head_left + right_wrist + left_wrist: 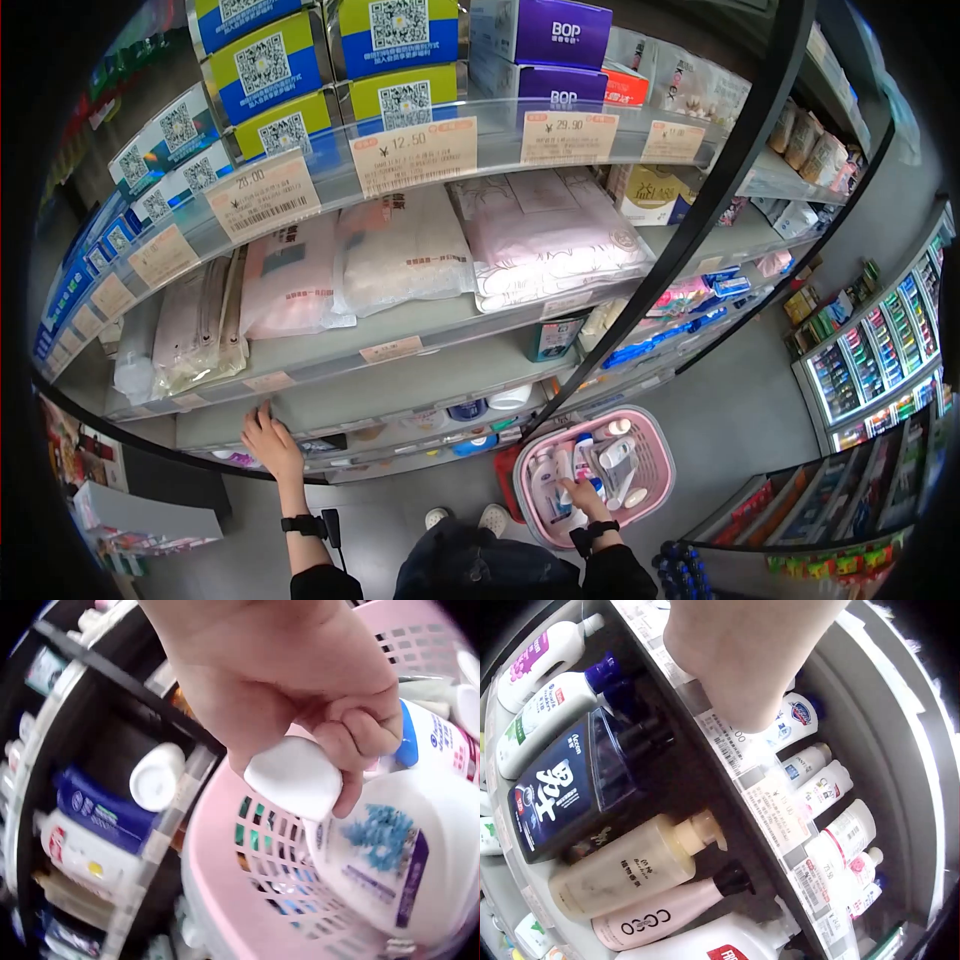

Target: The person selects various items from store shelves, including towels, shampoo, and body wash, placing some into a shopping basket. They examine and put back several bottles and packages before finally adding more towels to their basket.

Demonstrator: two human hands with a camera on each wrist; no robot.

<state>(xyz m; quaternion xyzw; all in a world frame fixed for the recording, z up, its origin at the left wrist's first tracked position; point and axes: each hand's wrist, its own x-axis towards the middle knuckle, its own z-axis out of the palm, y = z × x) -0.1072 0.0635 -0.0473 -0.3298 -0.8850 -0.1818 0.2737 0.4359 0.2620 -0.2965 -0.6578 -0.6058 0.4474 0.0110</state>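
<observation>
My left hand (270,447) rests with its fingers on the front edge of a low grey shelf (330,397). In the left wrist view, that hand (742,660) touches the shelf edge by the price labels (776,814). My right hand (588,500) is over the pink basket (662,462). The right wrist view has this hand (300,697) gripping a white bottle (294,780), whose smooth end sticks out below the fingers; the rest is hidden by the hand. Under it in the basket lies a large white bottle (375,847) with a blue flower print.
Pump bottles, among them a dark blue one (562,784) and a cream one (626,866), stand on a shelf below my left hand. Bagged pink packs (550,235) fill the shelf above. A black post (690,240) slants beside the basket. Shoes (493,518) show on the floor.
</observation>
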